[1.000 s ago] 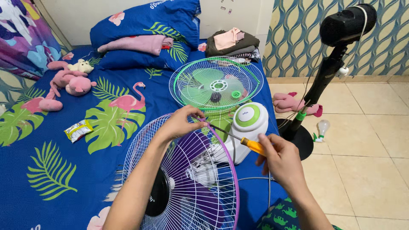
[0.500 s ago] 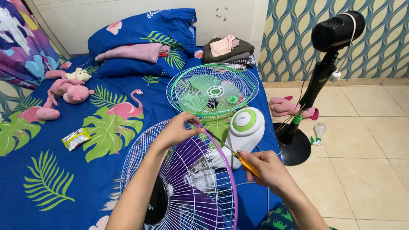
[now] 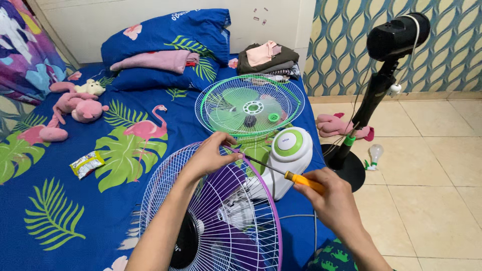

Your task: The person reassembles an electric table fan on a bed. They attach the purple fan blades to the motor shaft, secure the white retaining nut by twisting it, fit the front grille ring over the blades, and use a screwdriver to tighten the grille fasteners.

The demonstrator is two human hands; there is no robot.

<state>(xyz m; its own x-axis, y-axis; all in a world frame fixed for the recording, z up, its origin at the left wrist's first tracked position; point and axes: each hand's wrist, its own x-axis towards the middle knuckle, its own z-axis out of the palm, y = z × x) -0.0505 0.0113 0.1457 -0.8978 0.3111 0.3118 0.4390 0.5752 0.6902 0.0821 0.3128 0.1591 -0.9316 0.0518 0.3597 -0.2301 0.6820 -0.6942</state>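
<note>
Left hand (image 3: 213, 154) rests on the top rim of the purple-and-white fan guard (image 3: 211, 216), fingers pinched together on the rim at the point the tool meets it; what they pinch, if anything beyond the rim, is too small to make out. Right hand (image 3: 329, 198) is clamped around the orange handle of a screwdriver (image 3: 281, 173), whose dark shaft runs up-left to the left fingertips; the tip itself is hidden behind them. The guard stands tilted on the blue leaf-print bed (image 3: 75, 200), its lower part cut off by the frame edge, with a dark hub showing behind the wires. Just behind it lies the white-and-green fan body (image 3: 288, 150), partly covered by the guard. A green fan guard (image 3: 249, 105) lies flat further back. On the tiled floor (image 3: 432, 175), a black stand (image 3: 371, 95) rises, a light bulb (image 3: 375, 153) near its base.
</note>
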